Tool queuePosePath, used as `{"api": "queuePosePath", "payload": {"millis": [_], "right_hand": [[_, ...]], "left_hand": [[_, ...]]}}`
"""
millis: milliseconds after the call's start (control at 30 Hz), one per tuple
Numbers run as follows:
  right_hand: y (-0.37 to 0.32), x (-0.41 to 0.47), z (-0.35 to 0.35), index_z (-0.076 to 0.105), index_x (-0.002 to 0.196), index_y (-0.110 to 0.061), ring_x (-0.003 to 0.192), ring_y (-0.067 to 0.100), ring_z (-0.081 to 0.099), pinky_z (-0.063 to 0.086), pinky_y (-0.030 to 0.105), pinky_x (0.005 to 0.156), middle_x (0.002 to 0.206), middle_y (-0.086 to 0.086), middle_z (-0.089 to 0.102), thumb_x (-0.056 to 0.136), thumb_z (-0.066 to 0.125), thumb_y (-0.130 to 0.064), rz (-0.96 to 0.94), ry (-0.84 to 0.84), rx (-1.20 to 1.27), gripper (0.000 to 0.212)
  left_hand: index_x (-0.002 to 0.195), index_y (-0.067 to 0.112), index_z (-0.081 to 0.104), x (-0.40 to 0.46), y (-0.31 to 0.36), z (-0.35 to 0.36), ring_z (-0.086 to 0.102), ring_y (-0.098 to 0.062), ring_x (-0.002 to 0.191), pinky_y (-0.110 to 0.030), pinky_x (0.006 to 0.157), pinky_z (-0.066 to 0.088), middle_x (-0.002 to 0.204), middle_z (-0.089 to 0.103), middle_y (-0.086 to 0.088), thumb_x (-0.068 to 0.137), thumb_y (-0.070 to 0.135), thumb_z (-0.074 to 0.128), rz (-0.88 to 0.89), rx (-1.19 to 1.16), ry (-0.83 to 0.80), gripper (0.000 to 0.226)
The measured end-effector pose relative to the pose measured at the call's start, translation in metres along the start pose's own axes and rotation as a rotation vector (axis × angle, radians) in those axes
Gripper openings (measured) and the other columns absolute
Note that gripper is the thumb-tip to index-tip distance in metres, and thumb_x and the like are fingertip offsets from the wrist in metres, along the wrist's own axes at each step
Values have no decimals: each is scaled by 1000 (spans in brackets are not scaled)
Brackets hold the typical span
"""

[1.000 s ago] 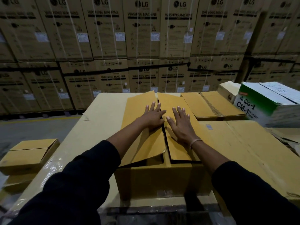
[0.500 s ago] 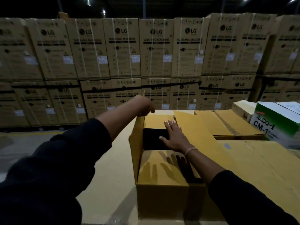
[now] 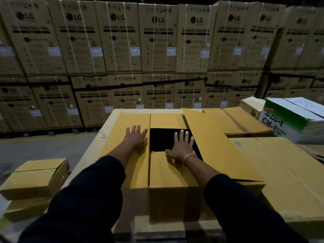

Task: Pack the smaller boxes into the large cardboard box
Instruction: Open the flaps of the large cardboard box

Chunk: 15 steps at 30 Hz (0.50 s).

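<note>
A large yellow-brown cardboard box (image 3: 173, 186) stands in front of me on a big flat carton. Its left flap (image 3: 122, 130) is folded out flat, and my left hand (image 3: 135, 137) lies on it with fingers straight. My right hand (image 3: 181, 148) rests flat on the near inner flap, fingers reaching over the dark opening (image 3: 163, 139). The right flap (image 3: 210, 137) slopes outward. The inside of the box is too dark to see.
Two smaller yellow boxes (image 3: 35, 178) are stacked low at the left. Flat cartons (image 3: 242, 121) and a green-and-white box (image 3: 291, 118) sit at the right. A wall of stacked washing machine cartons (image 3: 157, 50) rises behind. Grey floor (image 3: 43, 146) shows at the left.
One second ago both hands pressed the top flaps down. Then my left hand lifted the left flap, and it is now folded out flat under that hand; the box is open.
</note>
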State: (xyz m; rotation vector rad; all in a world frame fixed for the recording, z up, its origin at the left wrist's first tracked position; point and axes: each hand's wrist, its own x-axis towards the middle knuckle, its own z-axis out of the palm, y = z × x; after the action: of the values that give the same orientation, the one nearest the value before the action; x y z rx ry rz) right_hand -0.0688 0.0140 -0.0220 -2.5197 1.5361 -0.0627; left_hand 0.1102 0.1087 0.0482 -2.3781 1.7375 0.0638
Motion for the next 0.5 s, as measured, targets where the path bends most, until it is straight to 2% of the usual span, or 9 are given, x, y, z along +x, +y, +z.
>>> {"api": "queuePosePath", "payload": {"millis": [133,267,400,500], "right_hand": [[9,-2,-5,-7,165,-7,154,44,-25,-9,55,127,169,24,-21,101,45,-59,74,118,-174,98],[27,6,-20,-3,165,-3,154,46,-25,-8,57,126,167,28,-21,100,39,-59,103,220,-380,96],[64,19,-50,3,165,-1,154,47,-22,-8,60,125,167,31,-18,98,34,-56,149,320,-524,92],[98,27,-70,8,165,-4,154,46,-25,-14,61,123,168,29,-18,97,35,-54,196,349,-610,89]], "left_hand": [[166,14,0,10,-5,35,-3,-37,159,-52,127,6,172,-7,-18,114,33,22,66,-96,64,59],[165,12,5,26,-13,50,3,-35,159,-50,126,10,172,-2,-16,114,32,21,105,-191,110,57],[165,11,5,50,-11,51,-3,-33,159,-47,128,4,172,-5,-16,114,32,23,178,-312,151,58],[165,12,2,73,4,46,-9,-33,159,-47,127,0,172,-10,-15,113,34,32,237,-339,145,63]]}}
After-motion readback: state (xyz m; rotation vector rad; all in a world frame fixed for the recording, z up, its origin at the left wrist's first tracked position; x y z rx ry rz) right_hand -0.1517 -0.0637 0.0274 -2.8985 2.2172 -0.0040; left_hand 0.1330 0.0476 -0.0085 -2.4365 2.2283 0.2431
